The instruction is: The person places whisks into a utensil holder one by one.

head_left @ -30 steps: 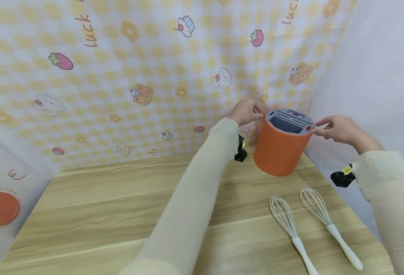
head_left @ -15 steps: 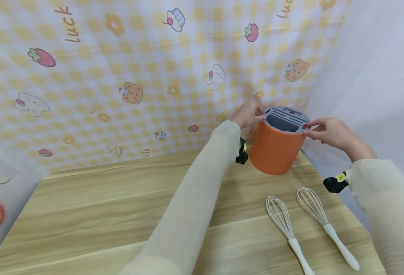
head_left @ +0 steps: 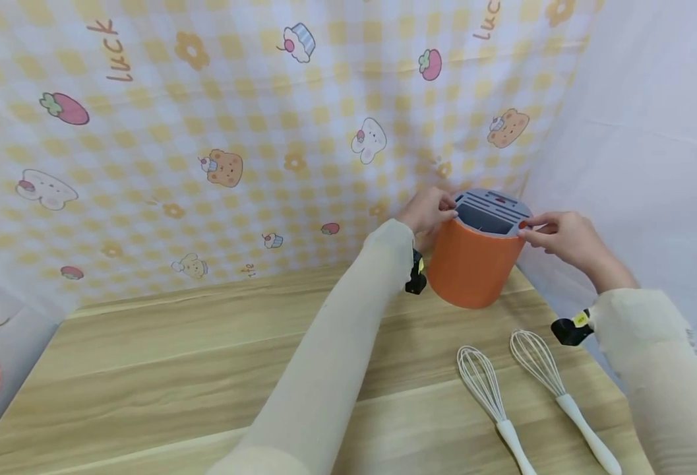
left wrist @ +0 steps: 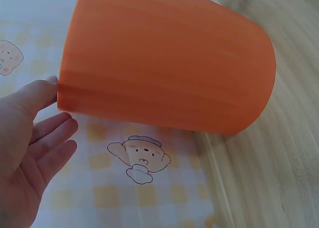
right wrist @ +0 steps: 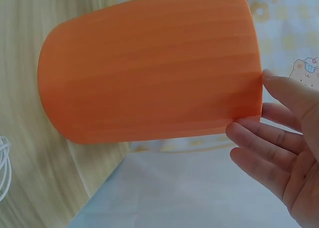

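Note:
An orange round knife holder with a grey slotted top stands upright at the back right of the table. Its top has narrow slots, a wide dark opening and a red dot near the right edge. My left hand pinches the left of the rim; in the left wrist view its thumb touches the edge, and the other visible fingers spread beside the wall. On the opposite side my right hand grips the rim between thumb and fingers. The right wrist view shows fingertips against the orange wall.
Two white whisks, a left one and a right one, lie in front of the holder on the wooden table. A yellow checked cloth hangs behind it. A white curtain hangs along the right edge.
The head view has shifted slightly. My right fingers have moved inward onto the holder's rim, and my left fingertips have come closer to its edge. The whisks lie still.

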`<state>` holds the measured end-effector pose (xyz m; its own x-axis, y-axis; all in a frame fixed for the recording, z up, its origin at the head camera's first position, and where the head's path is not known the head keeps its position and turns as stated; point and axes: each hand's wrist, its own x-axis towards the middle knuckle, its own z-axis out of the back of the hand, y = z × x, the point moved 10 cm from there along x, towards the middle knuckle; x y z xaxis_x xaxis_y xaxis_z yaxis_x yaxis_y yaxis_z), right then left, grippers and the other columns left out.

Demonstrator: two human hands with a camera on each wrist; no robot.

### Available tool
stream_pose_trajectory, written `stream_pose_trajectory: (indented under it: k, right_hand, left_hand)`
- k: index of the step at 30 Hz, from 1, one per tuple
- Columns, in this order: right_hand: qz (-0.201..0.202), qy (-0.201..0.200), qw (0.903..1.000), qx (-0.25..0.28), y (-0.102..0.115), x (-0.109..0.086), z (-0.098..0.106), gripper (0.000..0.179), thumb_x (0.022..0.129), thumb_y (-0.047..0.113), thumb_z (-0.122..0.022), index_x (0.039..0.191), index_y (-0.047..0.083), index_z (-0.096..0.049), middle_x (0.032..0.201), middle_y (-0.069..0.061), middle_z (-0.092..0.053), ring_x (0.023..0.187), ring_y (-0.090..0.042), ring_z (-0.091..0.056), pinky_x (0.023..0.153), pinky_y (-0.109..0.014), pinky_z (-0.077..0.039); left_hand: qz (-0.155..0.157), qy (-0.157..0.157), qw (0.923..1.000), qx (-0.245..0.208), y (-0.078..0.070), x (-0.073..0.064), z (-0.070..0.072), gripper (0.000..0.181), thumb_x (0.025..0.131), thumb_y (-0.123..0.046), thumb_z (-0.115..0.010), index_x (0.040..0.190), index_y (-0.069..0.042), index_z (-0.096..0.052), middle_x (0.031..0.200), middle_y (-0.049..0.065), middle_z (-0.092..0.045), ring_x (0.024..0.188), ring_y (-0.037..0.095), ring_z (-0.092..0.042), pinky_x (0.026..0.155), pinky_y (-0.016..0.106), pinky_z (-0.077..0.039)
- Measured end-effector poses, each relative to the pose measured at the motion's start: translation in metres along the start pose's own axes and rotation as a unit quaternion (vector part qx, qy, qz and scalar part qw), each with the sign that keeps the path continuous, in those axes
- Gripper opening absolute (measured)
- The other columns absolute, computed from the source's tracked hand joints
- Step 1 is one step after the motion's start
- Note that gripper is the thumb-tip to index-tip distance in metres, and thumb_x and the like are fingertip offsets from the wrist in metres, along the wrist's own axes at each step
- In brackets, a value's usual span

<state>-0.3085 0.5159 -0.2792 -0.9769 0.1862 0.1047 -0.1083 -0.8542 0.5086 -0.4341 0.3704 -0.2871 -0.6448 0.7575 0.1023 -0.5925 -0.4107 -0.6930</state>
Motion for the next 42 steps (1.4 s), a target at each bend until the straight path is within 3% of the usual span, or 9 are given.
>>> stream_pose_trajectory:
  k: [10,21,28,42]
  right_hand:
    - [-0.007,-0.014,0.9998,0.012,-0.001,-0.004,0.000,0.056,0.088,0.038,-0.060,0.119,-0.009,-0.054,0.097,-0.026,-0.063,0.073,-0.026,-0.062,0.066,-0.040,-0.053]
    - [-0.013,-0.005,0.9995,0.028,0.002,-0.007,-0.005,0.059,0.087,0.040,-0.060,0.122,-0.007,-0.053,0.097,-0.023,-0.064,0.071,-0.016,-0.063,0.062,-0.029,-0.053]
    - [-0.004,0.006,0.9992,0.039,0.007,-0.008,-0.011,0.059,0.088,0.038,-0.059,0.123,-0.009,-0.050,0.098,-0.024,-0.064,0.068,-0.005,-0.061,0.061,-0.028,-0.053]
    - [0.021,0.000,0.9988,0.045,0.027,-0.010,-0.020,0.056,0.089,0.035,-0.059,0.122,-0.009,-0.051,0.093,-0.022,-0.065,0.066,-0.005,-0.061,0.059,-0.025,-0.052]
  left_hand:
    - [0.008,-0.016,0.9995,-0.028,0.002,-0.003,0.000,0.030,0.089,-0.016,-0.060,0.118,-0.007,-0.063,0.105,0.000,-0.062,0.090,0.008,-0.056,0.072,0.015,-0.046]
    - [-0.008,-0.018,0.9997,-0.015,0.004,-0.014,0.005,0.029,0.089,-0.016,-0.060,0.116,-0.007,-0.063,0.113,0.003,-0.060,0.090,0.011,-0.056,0.066,0.016,-0.047]
    - [-0.012,-0.022,0.9996,0.011,0.006,-0.022,0.009,0.029,0.089,-0.019,-0.061,0.115,-0.007,-0.063,0.108,0.002,-0.061,0.093,0.010,-0.056,0.073,0.015,-0.047]
    - [-0.012,-0.011,0.9999,0.006,0.011,-0.046,0.021,0.030,0.089,-0.020,-0.062,0.114,-0.005,-0.061,0.108,0.005,-0.062,0.093,0.012,-0.057,0.075,0.018,-0.047]
